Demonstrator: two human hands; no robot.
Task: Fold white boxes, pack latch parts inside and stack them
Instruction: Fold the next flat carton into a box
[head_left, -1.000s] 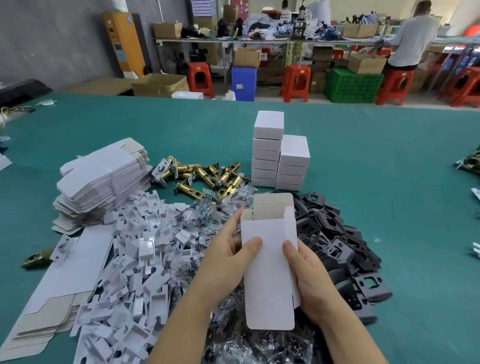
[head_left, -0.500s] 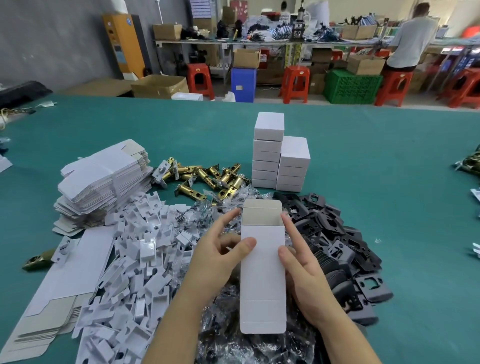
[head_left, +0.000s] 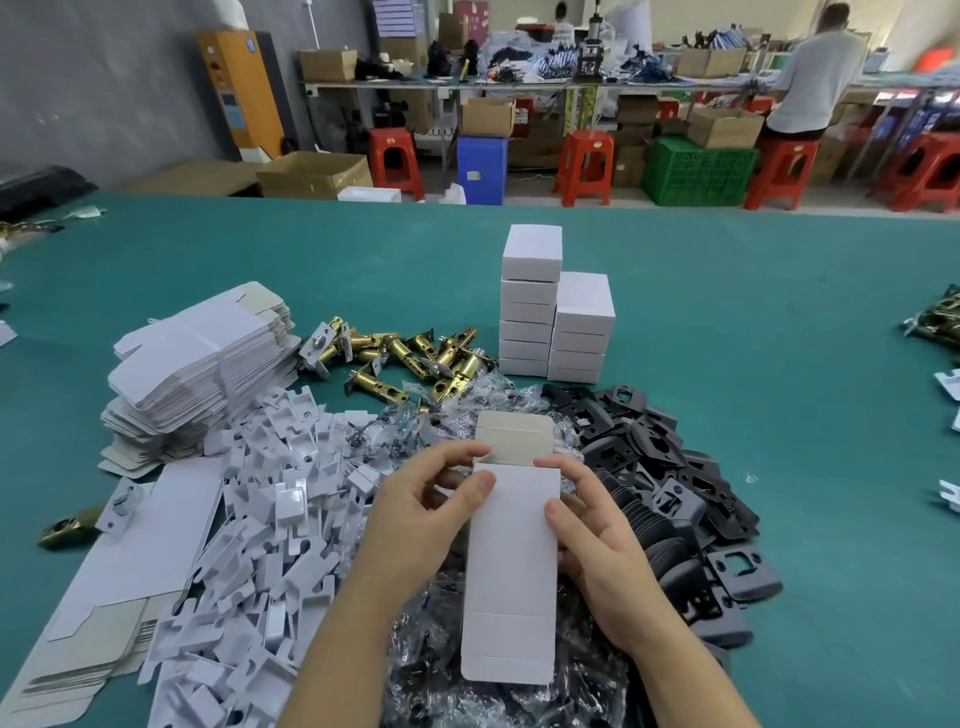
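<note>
I hold an unfolded white box (head_left: 511, 561) upright over the parts heap, its grey inner top flap standing open. My left hand (head_left: 421, 519) grips its left edge, thumb on the front, fingers at the top corner. My right hand (head_left: 597, 540) grips the right edge the same way. Two stacks of finished white boxes (head_left: 550, 317) stand behind. Brass latch bolts (head_left: 410, 358) lie left of the stacks. Black strike plates (head_left: 670, 488) spread to the right, white plastic inserts (head_left: 260, 519) to the left, clear screw bags (head_left: 452, 410) in the middle.
A pile of flat white box blanks (head_left: 202, 364) sits at the left, with more flat blanks (head_left: 109, 587) at the near left. Loose parts lie at the right table edge (head_left: 940, 322). Behind the green table (head_left: 753, 332) are stools, crates and a person at a bench.
The box has straightened to face me and its side flaps have gone in. Both hands slid up toward the top opening.
</note>
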